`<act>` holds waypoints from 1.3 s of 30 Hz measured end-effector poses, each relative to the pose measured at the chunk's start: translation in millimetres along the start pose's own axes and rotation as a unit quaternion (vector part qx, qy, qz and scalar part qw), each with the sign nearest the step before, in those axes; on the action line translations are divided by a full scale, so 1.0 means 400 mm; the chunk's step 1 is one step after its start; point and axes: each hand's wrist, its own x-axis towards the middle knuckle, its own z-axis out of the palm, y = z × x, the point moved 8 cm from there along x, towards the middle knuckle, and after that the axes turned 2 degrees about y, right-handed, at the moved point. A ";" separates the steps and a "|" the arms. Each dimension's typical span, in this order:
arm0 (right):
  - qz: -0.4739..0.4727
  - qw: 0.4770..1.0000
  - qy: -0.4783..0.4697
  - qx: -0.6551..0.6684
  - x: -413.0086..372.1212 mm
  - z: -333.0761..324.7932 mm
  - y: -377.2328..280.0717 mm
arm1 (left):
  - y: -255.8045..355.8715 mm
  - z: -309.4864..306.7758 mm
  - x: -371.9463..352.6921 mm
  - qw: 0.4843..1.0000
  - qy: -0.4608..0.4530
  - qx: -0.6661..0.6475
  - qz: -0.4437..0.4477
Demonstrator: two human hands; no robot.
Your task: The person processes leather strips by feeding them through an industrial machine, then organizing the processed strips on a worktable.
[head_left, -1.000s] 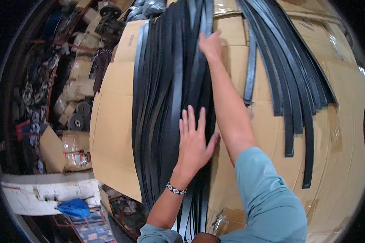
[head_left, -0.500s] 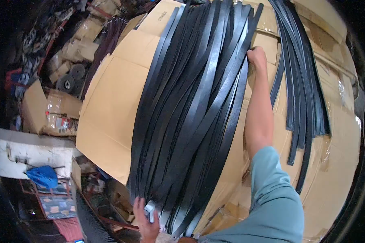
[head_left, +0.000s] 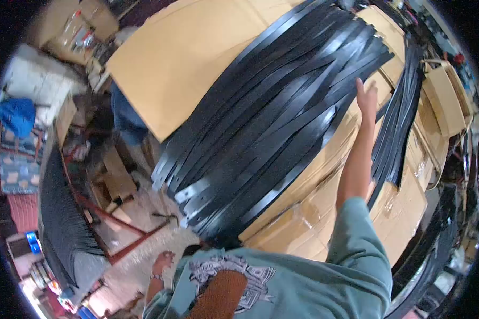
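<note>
A wide bundle of long black straps (head_left: 271,122) lies across the cardboard, with some strips crossing over others. Their lower-left ends, some showing small holes, overhang the cardboard's edge. My right hand (head_left: 366,98) is beside the bundle's right edge near the far end, its fingers apart and holding nothing. Low by my body, off the straps, my left hand (head_left: 164,261) has loosely bent fingers with nothing visible in them. A band circles that wrist. To the right of my right hand lies a second, narrower bundle of black straps (head_left: 396,127).
Flat cardboard (head_left: 170,64) and taped cardboard boxes (head_left: 298,223) lie under the straps. A red metal frame (head_left: 125,226) stands at lower left beside a hanging row of dark strips (head_left: 64,212). A blue bag (head_left: 17,116) hangs at far left. An open carton (head_left: 446,98) sits right.
My view has turned and shifted. My left hand has come off the strap ends toward my body. My right hand, closed at the strap edge before, now has its fingers spread.
</note>
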 end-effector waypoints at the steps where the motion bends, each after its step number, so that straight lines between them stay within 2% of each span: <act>1: 0.003 0.999 -0.013 0.034 -0.091 -0.065 -0.068 | -0.022 0.002 0.003 0.997 0.031 -0.071 0.000; 2: 0.007 0.997 -0.021 0.067 -0.194 -0.130 -0.141 | -0.018 0.013 0.017 0.997 0.043 -0.058 0.030; 3: 0.096 0.987 -0.073 0.110 -0.331 -0.197 -0.259 | -0.018 0.028 -0.010 0.997 0.036 -0.047 0.051; 4: 0.007 0.989 -0.091 0.112 -0.445 -0.183 -0.328 | 0.033 0.042 -0.028 0.996 0.029 -0.036 0.078; 5: 0.008 0.978 -0.157 0.136 -0.568 -0.165 -0.416 | 0.088 0.043 -0.018 0.993 0.026 -0.027 0.112; 6: -0.057 0.984 -0.150 0.084 -0.682 -0.161 -0.511 | 0.053 0.046 0.069 0.997 0.005 -0.006 0.074; 7: -0.066 0.983 -0.173 0.014 -0.748 -0.181 -0.598 | -0.009 0.050 0.146 0.999 -0.016 0.016 0.032; 8: -0.046 0.987 -0.153 0.026 -0.781 -0.171 -0.619 | 0.037 0.035 0.149 0.990 -0.025 0.110 0.088; 10: -0.039 0.983 -0.174 0.043 -0.785 -0.163 -0.610 | 0.131 0.004 0.171 0.973 -0.017 0.170 0.156; 11: -0.034 0.981 -0.183 0.052 -0.777 -0.162 -0.600 | 0.158 -0.021 0.186 0.976 0.001 0.137 0.166; 14: -0.055 0.973 -0.214 0.069 -0.747 -0.168 -0.567 | 0.249 -0.096 0.174 0.984 0.012 -0.111 0.140; 15: -0.064 0.972 -0.221 0.055 -0.742 -0.168 -0.569 | 0.290 -0.113 0.152 0.981 0.011 -0.109 0.160; 17: 0.004 0.985 -0.150 0.083 -0.733 -0.217 -0.639 | 0.352 -0.167 0.118 0.975 0.007 -0.097 0.200; 18: 0.042 0.989 -0.100 0.096 -0.734 -0.245 -0.677 | 0.334 -0.197 0.200 0.978 -0.031 0.042 0.203; 19: 0.015 0.998 -0.049 0.044 -0.756 -0.265 -0.742 | 0.295 -0.215 0.263 0.968 -0.056 -0.059 0.238; 20: 0.070 0.991 -0.113 0.000 -0.783 -0.277 -0.810 | 0.271 -0.231 0.312 0.946 -0.090 -0.156 0.270; 21: 0.045 0.990 -0.087 -0.100 -0.829 -0.288 -0.867 | 0.268 -0.256 0.323 0.975 -0.068 -0.095 0.191; 22: 0.062 0.985 -0.095 -0.129 -0.873 -0.302 -0.924 | 0.269 -0.281 0.320 0.992 -0.054 -0.034 0.108; 23: 0.091 0.986 -0.083 -0.110 -0.919 -0.298 -0.950 | 0.260 -0.296 0.345 0.987 -0.104 -0.044 0.117; 25: 0.186 0.967 -0.136 -0.109 -0.997 -0.271 -0.983 | 0.188 -0.385 0.429 0.990 -0.068 -0.083 0.096; 28: 0.238 0.965 -0.066 -0.085 -1.064 -0.254 -0.956 | 0.147 -0.545 0.526 0.988 -0.095 -0.086 0.090; 30: 0.245 0.958 -0.098 -0.115 -1.068 -0.230 -0.881 | 0.105 -0.655 0.634 0.976 -0.160 -0.086 0.124; 31: 0.297 0.942 -0.147 -0.044 -1.064 -0.202 -0.820 | 0.092 -0.708 0.687 0.958 -0.221 -0.094 0.154; 32: 0.308 0.942 -0.131 -0.013 -1.061 -0.227 -0.834 | 0.093 -0.756 0.732 0.941 -0.272 -0.096 0.176; 35: 0.324 0.938 -0.117 0.036 -1.086 -0.288 -0.834 | 0.180 -0.905 0.710 0.977 -0.109 -0.152 0.104; 37: 0.402 0.881 -0.151 0.197 -1.131 -0.294 -0.768 | 0.251 -0.954 0.729 0.980 -0.101 -0.127 0.113; 39: 0.384 0.916 -0.083 0.082 -1.160 -0.392 -0.771 | 0.328 -0.976 0.699 0.977 -0.115 -0.116 0.134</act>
